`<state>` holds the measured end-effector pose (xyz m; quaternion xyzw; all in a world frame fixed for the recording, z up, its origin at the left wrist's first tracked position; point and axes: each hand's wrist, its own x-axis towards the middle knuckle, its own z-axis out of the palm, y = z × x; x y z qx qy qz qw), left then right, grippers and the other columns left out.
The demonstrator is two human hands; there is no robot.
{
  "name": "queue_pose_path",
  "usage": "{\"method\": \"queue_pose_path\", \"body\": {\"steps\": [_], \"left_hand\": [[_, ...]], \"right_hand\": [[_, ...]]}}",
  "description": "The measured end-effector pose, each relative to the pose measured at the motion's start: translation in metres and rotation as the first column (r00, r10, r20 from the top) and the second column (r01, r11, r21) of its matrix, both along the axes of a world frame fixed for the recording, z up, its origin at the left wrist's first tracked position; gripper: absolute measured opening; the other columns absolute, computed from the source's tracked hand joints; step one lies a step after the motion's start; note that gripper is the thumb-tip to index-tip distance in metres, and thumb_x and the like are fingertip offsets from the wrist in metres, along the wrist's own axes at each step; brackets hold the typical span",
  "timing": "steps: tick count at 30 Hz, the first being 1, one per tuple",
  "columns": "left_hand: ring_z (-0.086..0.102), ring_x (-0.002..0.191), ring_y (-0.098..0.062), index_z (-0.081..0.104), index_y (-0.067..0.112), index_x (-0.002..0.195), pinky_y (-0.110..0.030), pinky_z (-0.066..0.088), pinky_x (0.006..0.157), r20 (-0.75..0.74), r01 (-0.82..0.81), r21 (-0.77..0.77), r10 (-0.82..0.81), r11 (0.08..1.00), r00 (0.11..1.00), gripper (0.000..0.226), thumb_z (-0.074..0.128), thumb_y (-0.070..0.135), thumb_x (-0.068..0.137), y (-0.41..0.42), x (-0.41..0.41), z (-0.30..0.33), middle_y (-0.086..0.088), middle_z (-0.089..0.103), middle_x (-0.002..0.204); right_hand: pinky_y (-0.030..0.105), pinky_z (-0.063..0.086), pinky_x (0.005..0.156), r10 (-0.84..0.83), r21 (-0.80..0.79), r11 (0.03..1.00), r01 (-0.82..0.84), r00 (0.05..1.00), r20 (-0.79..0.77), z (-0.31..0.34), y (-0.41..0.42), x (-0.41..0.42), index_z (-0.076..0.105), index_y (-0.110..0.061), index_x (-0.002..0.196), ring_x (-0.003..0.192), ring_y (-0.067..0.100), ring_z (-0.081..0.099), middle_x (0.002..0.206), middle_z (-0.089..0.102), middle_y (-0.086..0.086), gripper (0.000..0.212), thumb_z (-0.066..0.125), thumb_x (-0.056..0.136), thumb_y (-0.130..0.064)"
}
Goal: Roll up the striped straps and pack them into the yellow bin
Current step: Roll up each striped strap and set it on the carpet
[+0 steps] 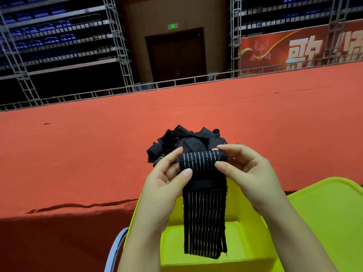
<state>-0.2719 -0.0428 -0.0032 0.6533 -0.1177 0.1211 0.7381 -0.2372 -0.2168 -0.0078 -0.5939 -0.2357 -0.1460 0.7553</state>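
A black strap with thin pale stripes (204,216) hangs between my hands, its top end rolled into a small coil. My left hand (165,183) pinches the coil's left end between thumb and fingers. My right hand (243,173) pinches its right end. The loose tail drops down into the open yellow bin (253,238) below my hands. Behind the coil, a heap of more striped straps (186,142) lies on the red-covered surface.
The red cloth-covered stage (78,154) stretches wide to both sides, its front edge just above the bin. The bin's yellow lid (330,209) lies to the right. A grey curved chair frame (115,250) shows lower left. Metal railings and scaffolding stand far behind.
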Motion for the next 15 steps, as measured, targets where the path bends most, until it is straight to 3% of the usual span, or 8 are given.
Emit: {"method": "queue_pose_path", "body": {"steps": [5,9,12,15], "left_hand": [[0.066,0.103,-0.023,0.067,0.037,0.107,-0.049,0.046,0.083,-0.044,-0.012,0.065,0.015,0.998,0.999,0.032,0.067,0.03,0.076,-0.0003,0.0007,-0.0023,-0.001,0.074,0.102],[0.061,0.108,-0.034,0.068,0.041,0.108,-0.063,0.047,0.089,-0.059,-0.02,0.044,0.022,0.999,0.998,0.045,0.069,0.055,0.066,-0.002,-0.0008,0.0001,-0.003,0.069,0.102],[0.047,0.09,-0.028,0.07,0.039,0.109,-0.051,0.04,0.076,-0.024,-0.021,-0.025,0.021,0.999,1.0,0.039,0.071,0.049,0.071,-0.004,-0.0016,0.0024,-0.01,0.058,0.096],[0.04,0.09,-0.027,0.072,0.038,0.106,-0.048,0.029,0.076,-0.003,-0.008,-0.071,0.007,0.997,1.0,0.03,0.067,0.031,0.077,-0.0026,-0.0029,0.0028,-0.011,0.057,0.091]], "right_hand": [[0.014,0.049,0.077,-0.055,-0.047,0.997,0.06,0.993,0.102,0.001,-0.0006,-0.0037,0.067,-0.018,0.092,0.087,0.004,0.067,0.093,0.072,-0.007,0.035,0.066,0.078,0.014],[0.014,0.048,0.084,-0.088,-0.085,0.991,0.107,0.975,0.205,-0.0028,0.0006,-0.003,0.065,-0.019,0.084,0.097,0.005,0.066,0.1,0.071,-0.007,0.041,0.064,0.075,0.021],[0.019,0.049,0.086,-0.075,-0.066,0.994,0.092,0.971,0.229,-0.0064,0.0018,-0.0008,0.065,-0.025,0.081,0.102,0.012,0.065,0.104,0.07,0.0,0.044,0.063,0.072,0.019],[0.017,0.05,0.084,-0.023,-0.043,0.999,0.031,0.986,0.166,-0.0057,0.0005,-0.0026,0.066,-0.019,0.081,0.101,0.012,0.066,0.105,0.07,0.003,0.04,0.066,0.071,0.02]]}}
